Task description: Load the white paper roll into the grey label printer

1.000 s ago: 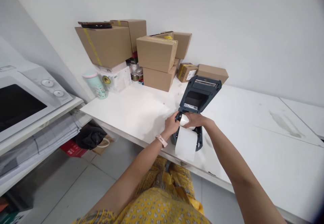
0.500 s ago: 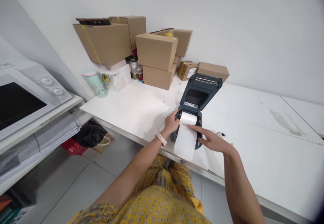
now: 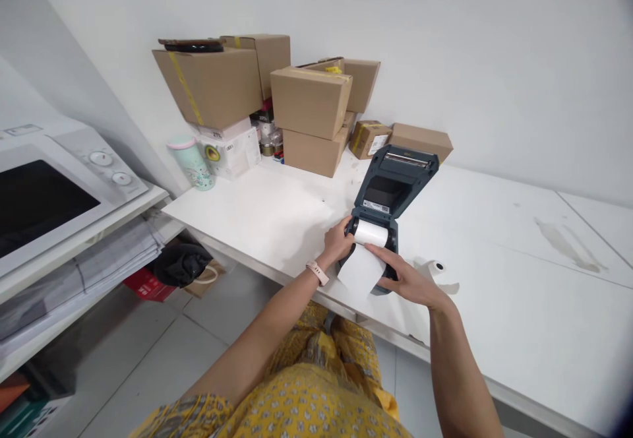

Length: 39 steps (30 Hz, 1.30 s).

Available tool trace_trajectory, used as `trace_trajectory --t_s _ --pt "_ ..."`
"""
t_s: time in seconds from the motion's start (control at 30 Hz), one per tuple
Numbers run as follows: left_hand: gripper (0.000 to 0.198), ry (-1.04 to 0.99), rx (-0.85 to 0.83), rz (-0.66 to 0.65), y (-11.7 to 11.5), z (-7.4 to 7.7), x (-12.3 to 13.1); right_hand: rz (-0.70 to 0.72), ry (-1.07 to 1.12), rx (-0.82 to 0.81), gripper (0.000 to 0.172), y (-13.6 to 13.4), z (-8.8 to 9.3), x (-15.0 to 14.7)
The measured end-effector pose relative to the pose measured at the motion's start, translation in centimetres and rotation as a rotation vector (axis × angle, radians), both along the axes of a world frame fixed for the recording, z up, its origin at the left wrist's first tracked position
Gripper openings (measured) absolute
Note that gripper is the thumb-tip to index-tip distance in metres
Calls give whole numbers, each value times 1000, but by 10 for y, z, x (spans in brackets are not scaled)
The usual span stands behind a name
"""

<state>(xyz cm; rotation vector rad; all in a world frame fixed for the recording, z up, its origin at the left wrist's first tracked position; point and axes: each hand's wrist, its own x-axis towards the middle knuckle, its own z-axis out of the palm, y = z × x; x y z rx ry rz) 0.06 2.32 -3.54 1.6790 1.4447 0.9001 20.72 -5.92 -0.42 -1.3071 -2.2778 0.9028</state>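
A dark grey label printer (image 3: pixel 394 240) stands on the white table with its lid (image 3: pixel 418 184) raised. Inside it sits a white paper roll (image 3: pixel 371 232), and a loose strip of label paper (image 3: pixel 362 271) runs from it over the printer's front. My left hand (image 3: pixel 338 240) is closed on the printer's left side, beside the roll; some of its fingertips are hidden. Across the right edge of the strip lies my right hand (image 3: pixel 403 276), its fingers over the paper and its thumb lower down, seemingly pinching it.
A small white roll (image 3: pixel 436 268) lies right of the printer. Cardboard boxes (image 3: pixel 311 105) are stacked against the wall, with a small taped box (image 3: pixel 368 140) near them. A mint tumbler (image 3: pixel 192 164) stands at the table's left end. A microwave (image 3: pixel 64 187) sits on the left shelf.
The paper strip's free end has shifted up and left and now hangs less far over the table edge. My right hand has moved slightly left and curled more around the paper.
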Motion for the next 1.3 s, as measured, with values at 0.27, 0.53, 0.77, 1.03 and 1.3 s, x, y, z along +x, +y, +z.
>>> trace_trajectory --t_s 0.27,0.53,0.77,1.03,1.3 --pt "66 35 -16 13 -2 3 1 -15 212 220 58 9 -7 -28" --pt "65 15 5 13 -1 1 0 138 209 240 67 2 -12 -16" --pt "64 9 -5 14 -1 -1 1 140 160 321 61 -5 -28 -25" --pt "65 16 1 19 -1 0 0 152 73 341 65 -20 -36 -27" --pt "65 2 3 10 -1 -3 1 118 39 349 61 -22 -35 -28"
